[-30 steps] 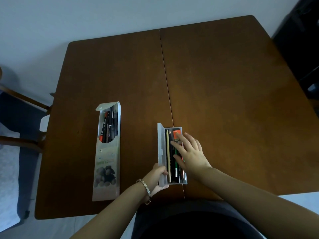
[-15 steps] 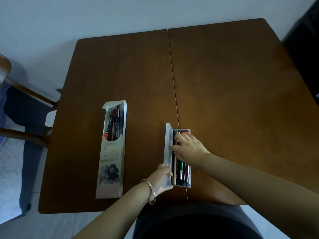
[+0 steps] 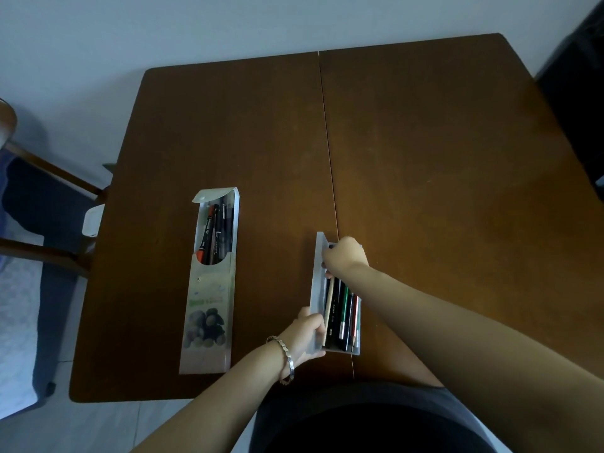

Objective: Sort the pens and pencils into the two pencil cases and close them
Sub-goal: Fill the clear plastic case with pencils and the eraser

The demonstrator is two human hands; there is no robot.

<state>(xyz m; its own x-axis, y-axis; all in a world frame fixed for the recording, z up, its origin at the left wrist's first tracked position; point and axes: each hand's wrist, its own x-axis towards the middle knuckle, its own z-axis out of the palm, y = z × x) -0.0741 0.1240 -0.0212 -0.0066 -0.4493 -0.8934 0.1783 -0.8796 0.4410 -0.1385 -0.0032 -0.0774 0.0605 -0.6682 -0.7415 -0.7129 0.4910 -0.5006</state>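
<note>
Looking down from head height onto a brown wooden table (image 3: 425,158) with a seam (image 3: 327,142) down the middle. Near the front edge, just right of that seam, a translucent plastic pencil case (image 3: 354,351) lying lengthwise, with the lid (image 3: 317,282) hinged along the left side and standing nearly upright. Inside, packed side by side along the length of the case: pencils (image 3: 343,308), one of pale wood at the left, then black, green and red ones. Left hand (image 3: 307,335), with a metal bracelet (image 3: 287,358) on the wrist, gripping the near-left corner of the case, fingers curled round the near end of the lid. Right hand (image 3: 344,258) stretched across to the far end of the case, fingers curled tight, fingertips against the inner face of the raised lid, thumb tip showing just beneath. Cannot tell whether pinching the lid or holding something hidden under the palm. Well apart to the left, a second pencil case (image 3: 209,305): a flat pale sleeve printed with dark pebbles and green lettering, lying roughly parallel to the first, rounded flap (image 3: 214,194) folded open at the far end. Showing in the open mouth, several pens (image 3: 217,237), mostly black, one with a red-orange cap. At the far left, beyond the table edge, part of a wooden chair (image 3: 58,178) with a dark blue seat. At the bottom, the person's dark clothing (image 3: 359,420). Behind the table, a plain pale wall (image 3: 196,27).
</note>
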